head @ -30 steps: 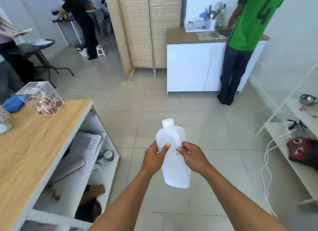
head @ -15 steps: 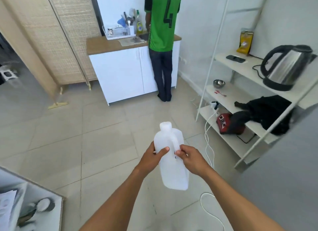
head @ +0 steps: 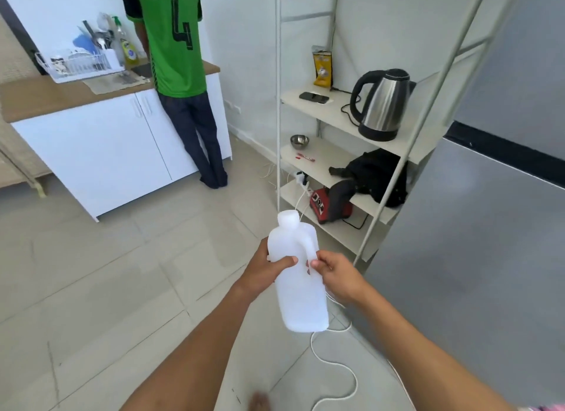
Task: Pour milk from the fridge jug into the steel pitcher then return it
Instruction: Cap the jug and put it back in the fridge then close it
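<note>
Both hands hold the white milk jug in the air above the tiled floor, just left of the grey fridge. The jug's long axis runs near upright, leaning slightly, with its capped neck pointing up and away from the wearer and its base toward the wearer. The left hand wraps the jug's body, thumb across the front. The right hand pinches the lower end of the handle between thumb and fingers. A white cable lies on the floor below the jug.
</note>
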The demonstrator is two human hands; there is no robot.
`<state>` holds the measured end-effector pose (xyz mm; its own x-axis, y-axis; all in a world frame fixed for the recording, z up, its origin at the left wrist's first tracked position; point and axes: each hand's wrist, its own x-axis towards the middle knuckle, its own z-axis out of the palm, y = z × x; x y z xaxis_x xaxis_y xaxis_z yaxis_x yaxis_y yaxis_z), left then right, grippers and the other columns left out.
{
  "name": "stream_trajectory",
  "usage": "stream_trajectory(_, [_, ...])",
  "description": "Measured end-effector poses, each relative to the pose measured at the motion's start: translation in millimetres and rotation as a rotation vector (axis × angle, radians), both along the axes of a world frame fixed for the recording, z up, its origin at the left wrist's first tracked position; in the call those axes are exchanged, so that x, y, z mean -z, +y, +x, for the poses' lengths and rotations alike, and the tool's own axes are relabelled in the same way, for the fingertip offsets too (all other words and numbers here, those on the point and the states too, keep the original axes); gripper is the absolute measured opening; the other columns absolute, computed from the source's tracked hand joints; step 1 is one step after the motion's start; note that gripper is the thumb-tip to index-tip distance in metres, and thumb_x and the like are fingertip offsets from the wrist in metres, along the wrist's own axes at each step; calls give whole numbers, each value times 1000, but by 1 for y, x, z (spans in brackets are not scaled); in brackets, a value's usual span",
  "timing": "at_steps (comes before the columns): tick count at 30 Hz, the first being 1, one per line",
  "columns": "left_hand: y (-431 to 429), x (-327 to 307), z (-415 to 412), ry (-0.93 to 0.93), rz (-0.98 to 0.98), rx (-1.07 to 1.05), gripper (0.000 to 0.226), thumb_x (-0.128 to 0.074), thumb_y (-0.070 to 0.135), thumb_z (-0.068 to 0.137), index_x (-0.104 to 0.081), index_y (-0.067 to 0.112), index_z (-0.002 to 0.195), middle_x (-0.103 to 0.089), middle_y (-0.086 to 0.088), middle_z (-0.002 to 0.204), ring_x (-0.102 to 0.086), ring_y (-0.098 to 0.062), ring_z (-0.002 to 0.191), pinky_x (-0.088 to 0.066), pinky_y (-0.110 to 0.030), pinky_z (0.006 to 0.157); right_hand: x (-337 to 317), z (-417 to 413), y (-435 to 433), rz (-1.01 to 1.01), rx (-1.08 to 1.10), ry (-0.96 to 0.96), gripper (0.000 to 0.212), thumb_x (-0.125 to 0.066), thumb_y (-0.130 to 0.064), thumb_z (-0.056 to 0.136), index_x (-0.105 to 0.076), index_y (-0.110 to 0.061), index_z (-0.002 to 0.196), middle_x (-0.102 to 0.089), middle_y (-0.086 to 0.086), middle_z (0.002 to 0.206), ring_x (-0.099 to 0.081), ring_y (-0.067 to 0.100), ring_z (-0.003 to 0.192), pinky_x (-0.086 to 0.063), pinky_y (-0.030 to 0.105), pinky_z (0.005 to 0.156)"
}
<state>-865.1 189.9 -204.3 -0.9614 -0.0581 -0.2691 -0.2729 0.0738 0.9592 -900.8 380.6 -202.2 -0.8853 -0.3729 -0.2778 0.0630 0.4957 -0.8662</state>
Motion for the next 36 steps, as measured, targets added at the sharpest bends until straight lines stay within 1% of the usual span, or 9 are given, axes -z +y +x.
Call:
stream_trajectory(4, [14, -2, -30, -7, -61, 17, 82, -79, 44, 63, -41, 29, 135, -60, 6, 126, -65, -14, 110, -57, -42, 91, -11, -11, 13, -6, 79, 23, 23, -49, -19, 100, -64, -9, 86, -66, 3, 83, -59, 13, 72, -46, 26, 69])
stream_trajectory(7, [23, -10, -52, 3, -110, 45, 76, -77, 40, 69, -38, 30, 132, -58, 7, 123, -64, -14, 107, -58, -40, 88, -17, -20, 19, -65, 148, 35, 24, -47, -13, 101, -62, -13, 82, -63, -6, 73, -56, -3, 60, -44, 13, 61])
stream_trajectory(11, [30, -17, -80, 20, -159, 71, 64, -78, 32, 78, -38, 32, 129, -58, 9, 119, -63, -11, 103, -57, -32, 78, -20, -39, 24, -95, 196, 41, 22, -46, -14, 101, -65, -10, 90, -65, -2, 81, -59, 5, 68, -48, 25, 74])
stream_trajectory(14, [34, -23, -99, 39, -194, 81, 59, -78, 29, 80, -39, 33, 124, -60, 13, 111, -63, -7, 97, -53, -26, 70, -23, -54, 27, -72, 239, 53, 24, -46, -17, 102, -64, -17, 86, -67, -3, 84, -60, 8, 71, -49, 30, 77])
stream_trajectory(21, [51, -37, -145, 95, -255, 135, 59, -78, 36, 76, -42, 33, 123, -61, 16, 107, -63, -2, 92, -52, -26, 69, -42, -80, 40, -11, 364, 95, 24, -48, -24, 101, -65, -18, 86, -68, -1, 81, -61, 14, 70, -54, 42, 81])
stream_trajectory(24, [60, -45, -165, 108, -264, 151, 60, -77, 38, 74, -42, 35, 122, -62, 15, 108, -64, -7, 95, -54, -30, 72, -53, -89, 44, 29, 432, 145, 23, -48, -26, 101, -64, -22, 85, -66, -6, 76, -60, 13, 68, -53, 39, 80])
stream_trajectory(27, [70, -53, -183, 140, -298, 168, 64, -74, 48, 65, -44, 35, 120, -63, 13, 112, -64, -13, 101, -56, -39, 83, -62, -100, 49, 89, 501, 174, 23, -47, -29, 101, -67, -17, 97, -70, -3, 87, -64, 16, 77, -55, 39, 83])
stream_trajectory(33, [97, -75, -213, 219, -379, 219, 60, -72, 53, 63, -42, 33, 112, -59, 6, 113, -60, -17, 101, -53, -38, 84, -78, -115, 66, 179, 630, 242, 26, -46, -34, 100, -65, -16, 101, -70, 3, 91, -67, 25, 86, -56, 45, 82])
stream_trajectory(36, [109, -84, -223, 256, -401, 227, 61, -71, 53, 64, -44, 29, 113, -59, 6, 113, -59, -18, 101, -52, -38, 85, -90, -120, 73, 211, 678, 280, 27, -45, -31, 101, -64, -13, 104, -68, 6, 91, -65, 27, 83, -54, 37, 76])
